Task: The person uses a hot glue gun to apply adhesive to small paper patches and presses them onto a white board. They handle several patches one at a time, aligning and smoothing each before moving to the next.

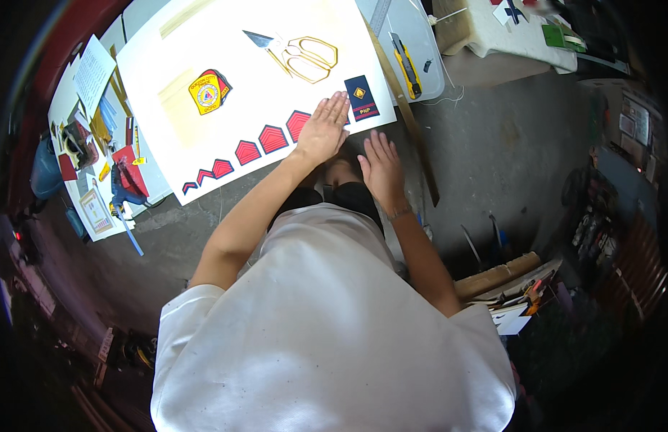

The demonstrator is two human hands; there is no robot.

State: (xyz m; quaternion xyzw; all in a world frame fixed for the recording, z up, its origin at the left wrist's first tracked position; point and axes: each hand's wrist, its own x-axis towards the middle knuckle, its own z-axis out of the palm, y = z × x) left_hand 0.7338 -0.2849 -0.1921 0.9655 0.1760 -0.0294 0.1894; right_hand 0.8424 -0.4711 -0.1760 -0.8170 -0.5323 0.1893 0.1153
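Observation:
My left hand (325,131) lies flat near the front edge of a white board (255,79), fingers stretched out, covering part of the row of patches. Red chevron patches with dark borders, such as this one (273,138), run along that edge, growing larger toward the right. Just right of my left fingertips is a dark blue rectangular patch (360,99) with a yellow diamond. My right hand (381,165) is held out off the board's edge, open, with nothing in it. Gold-handled scissors (309,59) rest farther back, blades parted. Yellow and red emblem patches (207,92) overlap at the left.
A yellow utility knife (406,65) lies on a grey surface right of the board, beside a long wooden strip (419,147). A cluttered side table (86,173) with papers and tools stands at the left. A green tape dispenser (562,37) sits at the far right.

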